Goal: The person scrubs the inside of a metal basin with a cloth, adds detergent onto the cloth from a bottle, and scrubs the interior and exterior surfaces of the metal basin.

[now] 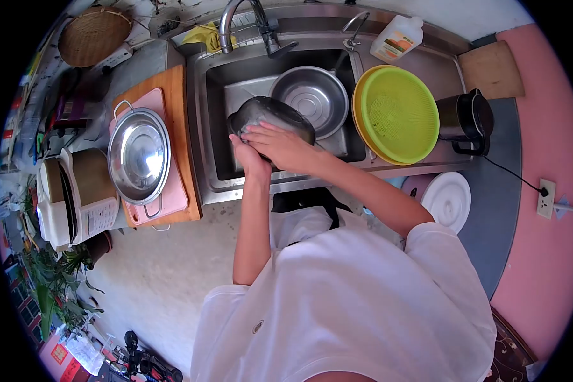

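From the head-worn camera, we look down on a rectangular stainless-steel sink [201, 146] and two bare hands over its near part. A rounded, dark-grey metal pot [270, 109] is tilted between them, over the sink's left half, near a wide, round, silver metal basin [318, 105] lying inside. Our right hand [281, 145] lies across the pot's near side, fingers straight and slightly apart—flat on the metal, not curled. Our left hand [253, 159] is at the near lower edge, thumb side up; its other fingers are mostly hidden, so we cannot tell whether they pinch or merely support.

We judge that the left hand bears the weight while the right steadies the curved wall, and that working over the sink keeps drips off the counter. To the left, a shiny silver two-handled pan [139, 156] rests on a pink cutting board [179, 191]; to the right is a round, lime-green plastic strainer [398, 114], probably set aside for elbow room.

The pot's long axis slants from upper left to lower right—its outer wall faces us, and where its mouth points we cannot tell.
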Demonstrator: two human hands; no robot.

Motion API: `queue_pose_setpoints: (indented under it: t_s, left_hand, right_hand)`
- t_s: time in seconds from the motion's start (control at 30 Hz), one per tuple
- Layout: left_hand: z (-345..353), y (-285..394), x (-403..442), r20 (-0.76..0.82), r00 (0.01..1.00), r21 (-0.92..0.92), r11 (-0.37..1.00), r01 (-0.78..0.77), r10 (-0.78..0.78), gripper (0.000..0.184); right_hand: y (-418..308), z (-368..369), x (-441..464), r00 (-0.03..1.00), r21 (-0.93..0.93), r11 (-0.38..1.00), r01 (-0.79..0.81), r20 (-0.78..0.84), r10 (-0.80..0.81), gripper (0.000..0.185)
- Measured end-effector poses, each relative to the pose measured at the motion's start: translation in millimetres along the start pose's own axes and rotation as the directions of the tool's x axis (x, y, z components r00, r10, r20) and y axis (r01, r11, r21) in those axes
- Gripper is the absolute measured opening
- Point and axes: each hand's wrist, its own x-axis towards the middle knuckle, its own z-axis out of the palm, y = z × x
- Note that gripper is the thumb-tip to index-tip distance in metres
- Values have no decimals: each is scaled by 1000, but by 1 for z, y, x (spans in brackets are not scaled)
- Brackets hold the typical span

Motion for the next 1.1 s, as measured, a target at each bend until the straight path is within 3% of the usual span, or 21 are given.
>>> queue_pose_setpoints:
  t_s: [0.1, 0.2, 0.27, 0.33, 0.4, 0.47, 0.5, 0.57, 0.6, 0.67, 0.7, 0.73, 0.8, 0.87, 0.93, 0.97, 1.0, 1.07, 1.1]
  left_hand:
    - [-4, 3, 12, 80, 996, -125, 991, 53, -43, 56]
    - [-1, 10, 13, 124, 992, -150, 989, -4, 23, 59]
    - [1, 18, 12, 163, 986, -271, 960, 67, -23, 61]
    - [6, 27, 7, 89, 991, -236, 964, 122, -104, 62]
    - [10, 27, 9, 86, 992, -215, 970, 111, -94, 61]
    - [9, 26, 7, 77, 993, -190, 977, 99, -86, 61]
    - [8, 25, 5, 59, 995, -187, 978, 90, -80, 60]
    - [2, 25, -2, 44, 993, -151, 982, 113, -108, 57]
    - [-4, 23, -1, 47, 993, -144, 983, 114, -108, 57]
    - [-19, 20, 5, 54, 995, -38, 996, 81, -79, 56]
    - [-24, 22, 4, 78, 993, -73, 993, 96, -90, 55]
    - [-29, 25, 4, 116, 988, -73, 991, 113, -104, 55]
    - [-30, 28, -9, 96, 992, -73, 994, 86, -78, 53]
    - [-26, 36, -21, 93, 993, -88, 993, 84, -75, 53]
    - [-28, 42, -27, 98, 995, 13, 1000, 27, -29, 53]
    - [-38, 42, -20, 123, 992, 1, 999, 39, -39, 53]
    - [-48, 40, -11, 111, 993, -12, 999, 34, -32, 53]
    - [-63, 37, 1, 162, 987, 64, 998, 6, -16, 57]
    - [-46, 43, -18, 102, 995, 82, 997, -8, 0, 57]
  right_hand:
    - [-1, -2, -24, 1000, 5, 1000, 5, -8, -4, 40]
    - [0, -3, -51, 998, 86, 996, -34, -47, 38, 43]
    - [-3, -3, -65, 993, 133, 988, -79, -82, 90, 45]
    - [-12, -6, -69, 925, 140, 960, -243, -264, 273, 47]
    - [-14, -3, -63, 898, 179, 949, -260, -318, 306, 48]
    - [-21, -6, -51, 661, 409, 846, -343, -535, 527, 39]
    - [-14, -1, -47, 657, 410, 846, -341, -540, 527, 39]
    - [15, 9, -39, 344, 570, 715, -404, -630, 696, 37]
    - [28, 5, -38, 338, 573, 714, -403, -632, 697, 37]
    - [52, -10, -42, 409, 823, 424, -379, -262, 874, 37]
    - [60, -24, -41, 457, 759, 460, -461, -242, 856, 36]
    - [58, -35, -36, 442, 732, 489, -474, -282, 851, 34]
    - [90, -33, -32, 591, 783, 477, -400, -178, 787, 33]
    - [113, -29, -25, 621, 802, 441, -403, -114, 775, 35]
    - [122, -39, -16, 683, 802, 265, -536, 226, 695, 37]
    - [140, -26, -13, 737, 764, 394, -511, 155, 657, 41]
    - [126, -32, -7, 641, 771, 306, -559, 167, 749, 45]
    - [137, -28, 2, 722, 745, 368, -557, 214, 658, 47]
    - [150, -15, 6, 692, 712, 357, -605, 248, 679, 43]
